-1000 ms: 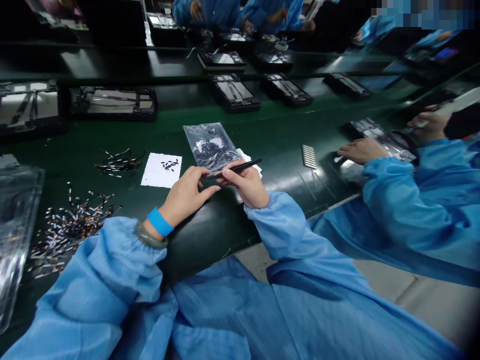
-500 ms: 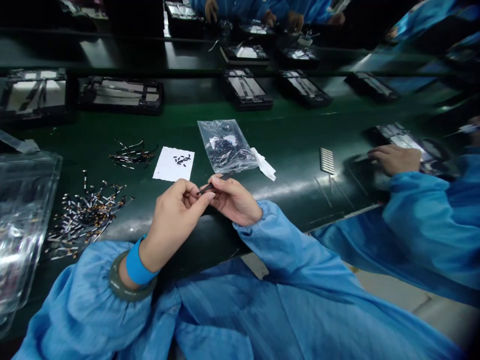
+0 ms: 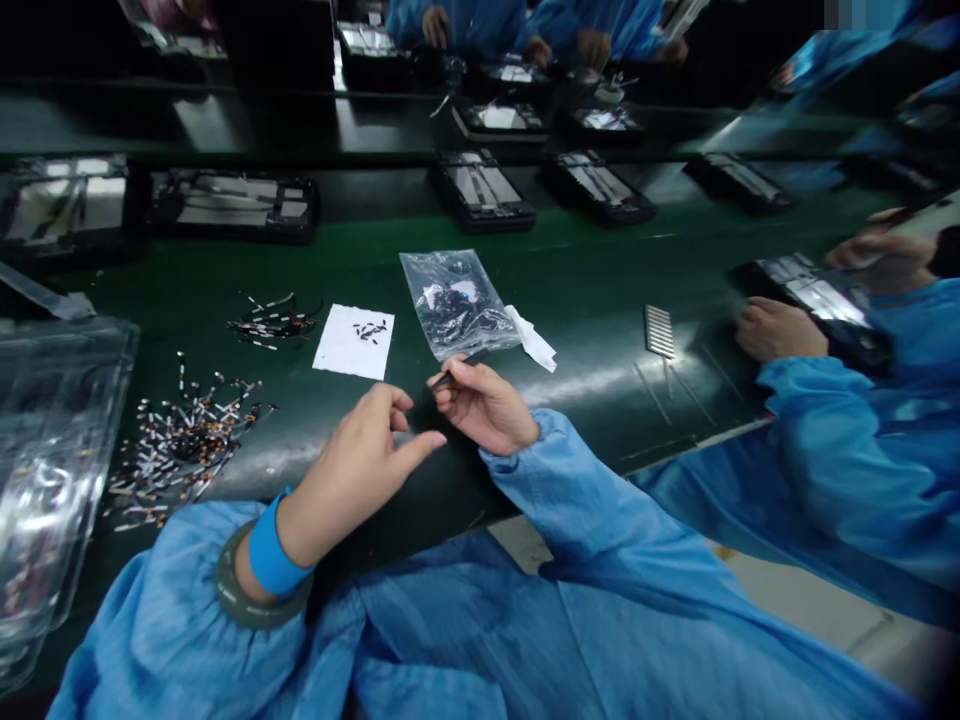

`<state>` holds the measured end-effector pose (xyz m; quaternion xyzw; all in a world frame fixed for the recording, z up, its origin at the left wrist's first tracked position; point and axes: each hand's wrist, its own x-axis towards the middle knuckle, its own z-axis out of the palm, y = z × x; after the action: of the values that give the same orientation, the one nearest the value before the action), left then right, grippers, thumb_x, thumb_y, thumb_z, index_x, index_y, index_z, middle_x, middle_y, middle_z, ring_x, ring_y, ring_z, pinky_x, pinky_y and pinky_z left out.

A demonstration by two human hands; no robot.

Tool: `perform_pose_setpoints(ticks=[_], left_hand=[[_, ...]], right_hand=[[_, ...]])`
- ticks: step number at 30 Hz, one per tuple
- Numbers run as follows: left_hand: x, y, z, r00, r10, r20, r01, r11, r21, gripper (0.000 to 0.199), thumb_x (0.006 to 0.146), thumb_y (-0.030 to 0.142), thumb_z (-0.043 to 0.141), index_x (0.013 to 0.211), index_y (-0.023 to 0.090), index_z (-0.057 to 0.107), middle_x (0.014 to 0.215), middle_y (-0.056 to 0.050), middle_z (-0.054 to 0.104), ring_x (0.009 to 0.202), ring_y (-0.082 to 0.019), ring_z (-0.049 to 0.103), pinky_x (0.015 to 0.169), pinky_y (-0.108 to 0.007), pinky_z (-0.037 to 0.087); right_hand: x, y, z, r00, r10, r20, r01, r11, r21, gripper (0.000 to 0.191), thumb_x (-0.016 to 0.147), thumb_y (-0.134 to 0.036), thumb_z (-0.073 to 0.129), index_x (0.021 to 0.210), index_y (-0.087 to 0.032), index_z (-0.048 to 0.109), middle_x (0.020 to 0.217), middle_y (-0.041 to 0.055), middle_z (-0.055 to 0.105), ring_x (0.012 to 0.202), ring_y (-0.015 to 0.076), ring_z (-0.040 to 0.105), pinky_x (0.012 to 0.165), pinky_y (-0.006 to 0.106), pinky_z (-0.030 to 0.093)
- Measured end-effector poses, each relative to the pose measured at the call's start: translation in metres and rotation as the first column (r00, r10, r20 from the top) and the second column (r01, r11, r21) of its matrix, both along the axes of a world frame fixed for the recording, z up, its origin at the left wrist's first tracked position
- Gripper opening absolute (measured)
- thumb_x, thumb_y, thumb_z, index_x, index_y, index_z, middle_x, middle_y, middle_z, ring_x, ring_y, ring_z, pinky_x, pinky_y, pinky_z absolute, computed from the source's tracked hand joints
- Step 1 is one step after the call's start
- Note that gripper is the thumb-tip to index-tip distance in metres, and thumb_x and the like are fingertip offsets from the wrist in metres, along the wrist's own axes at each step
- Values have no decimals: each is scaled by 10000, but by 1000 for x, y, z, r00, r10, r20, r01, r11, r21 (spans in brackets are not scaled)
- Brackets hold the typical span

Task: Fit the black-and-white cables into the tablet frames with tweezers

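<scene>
My left hand (image 3: 364,460), with a blue wristband, is over the green table (image 3: 585,270), its thumb and fingers apart and nothing between them. To its right, my right hand (image 3: 487,405) pinches a thin dark tool (image 3: 459,370) between thumb and fingers. Beyond the hands lies a white paper (image 3: 341,345) with several tiny black pieces (image 3: 370,331) on it. A clear plastic bag (image 3: 457,305) of dark parts lies just past my right hand. White tissue (image 3: 534,340) touches the bag's right side.
Small flex cables form a large pile (image 3: 187,440) and a smaller one (image 3: 274,322) at left, beside clear plastic trays (image 3: 60,450). Black device frames (image 3: 484,190) line the back. A ridged metal piece (image 3: 659,332) lies right, near a co-worker's hands (image 3: 780,328) and a device.
My left hand has opened and drawn away from the dark tool, which stays in my right hand. At the right, a co-worker's other hand has come over the device.
</scene>
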<state>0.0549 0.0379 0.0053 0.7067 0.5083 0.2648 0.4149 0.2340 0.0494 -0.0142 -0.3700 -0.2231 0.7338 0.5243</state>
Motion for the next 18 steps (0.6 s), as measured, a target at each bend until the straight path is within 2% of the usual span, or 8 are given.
perform_pose_setpoints(ticks=[2, 3, 5, 7, 10, 13, 16, 18], left_hand=[[3, 3, 1, 999, -41, 5, 41, 996, -73, 313, 724, 366, 721, 971, 230, 585, 804, 12, 624, 553, -125, 510, 586, -300, 420], [7, 6, 2, 998, -40, 49, 46, 991, -128, 294, 730, 346, 716, 971, 227, 595, 804, 9, 628, 567, -130, 522, 596, -303, 424], [20, 18, 9, 982, -3, 189, 54, 963, -264, 235, 733, 296, 723, 934, 220, 628, 772, 7, 630, 616, -140, 554, 620, -299, 435], [39, 40, 19, 947, 35, 319, 90, 925, -368, 194, 723, 250, 751, 887, 201, 659, 749, -1, 635, 676, -148, 584, 641, -285, 449], [78, 89, 35, 903, 69, 424, 122, 904, -409, 154, 776, 253, 739, 874, 161, 665, 828, -45, 669, 763, -155, 623, 655, -267, 475], [123, 152, 45, 844, 192, 501, 81, 878, -472, 216, 920, 335, 588, 966, 130, 639, 998, -89, 669, 865, -158, 645, 723, -286, 526], [166, 212, 44, 788, 362, 498, -37, 835, -549, 340, 937, 388, 568, 1176, 147, 584, 1144, -93, 625, 959, -191, 633, 810, -385, 561], [189, 245, 38, 755, 450, 477, -108, 803, -587, 383, 926, 388, 587, 1235, 164, 562, 1216, -101, 598, 1030, -218, 619, 859, -426, 554]], right_hand=[[23, 7, -3, 986, -161, 44, 161, 987, 6, 258, 617, -324, 859, 700, -195, 651, 671, -40, 717, 542, 60, 636, 532, 132, 549], [38, 11, -4, 961, -269, 68, 268, 963, 10, 239, 638, -322, 847, 700, -199, 652, 659, -44, 708, 540, 59, 631, 528, 132, 547], [69, 20, -8, 877, -471, 99, 471, 882, 21, 204, 680, -310, 818, 692, -207, 642, 648, -48, 696, 536, 59, 625, 521, 137, 548], [99, 26, -10, 804, -586, 100, 585, 810, 41, 198, 687, -291, 811, 680, -211, 629, 647, -48, 695, 525, 60, 621, 508, 141, 549], [130, 30, -14, 752, -653, 93, 648, 758, 77, 254, 616, -278, 860, 670, -199, 625, 624, -41, 695, 496, 54, 610, 470, 122, 526], [139, 31, -18, 744, -662, 87, 656, 749, 94, 370, 493, -314, 926, 679, -185, 634, 619, -26, 704, 507, 59, 622, 471, 117, 521], [136, 30, -20, 754, -651, 85, 645, 759, 88, 438, 429, -362, 947, 685, -180, 642, 647, 1, 720, 522, 82, 639, 484, 149, 535], [135, 28, -19, 756, -648, 95, 643, 762, 82, 440, 440, -380, 944, 693, -182, 645, 653, 8, 721, 526, 92, 642, 488, 164, 538]])
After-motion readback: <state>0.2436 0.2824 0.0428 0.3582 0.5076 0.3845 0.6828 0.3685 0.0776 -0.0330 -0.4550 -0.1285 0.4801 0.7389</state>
